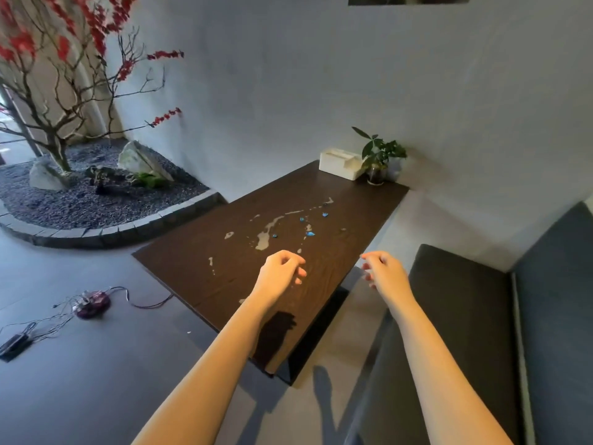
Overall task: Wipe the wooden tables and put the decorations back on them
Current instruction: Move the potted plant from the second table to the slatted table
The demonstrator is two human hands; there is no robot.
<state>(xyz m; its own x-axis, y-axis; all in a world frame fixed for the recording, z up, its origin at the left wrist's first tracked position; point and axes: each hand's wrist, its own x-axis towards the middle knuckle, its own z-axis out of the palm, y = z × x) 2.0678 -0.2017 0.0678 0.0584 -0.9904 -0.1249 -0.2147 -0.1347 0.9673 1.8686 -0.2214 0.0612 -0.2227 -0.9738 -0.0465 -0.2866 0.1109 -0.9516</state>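
Note:
A dark wooden table [199, 271] runs away from me toward the wall. Pale spill patches [264, 239] and several small blue bits [309, 233] lie on its middle. At the far end stand a white tissue box [340, 163] and a small potted plant [378, 162] in a glass jar. My left hand [280, 273] hovers over the table's near half, fingers loosely curled, holding nothing. My right hand [383, 271] hangs just past the table's right edge, fingers loosely curled and empty.
A dark bench seat [455, 316] stands right of the table. On the floor at the left lie a purple object with cables [91, 303] and a black box [12, 345]. Behind is a gravel bed [80, 200] with rocks and a red-leaved tree [57, 91].

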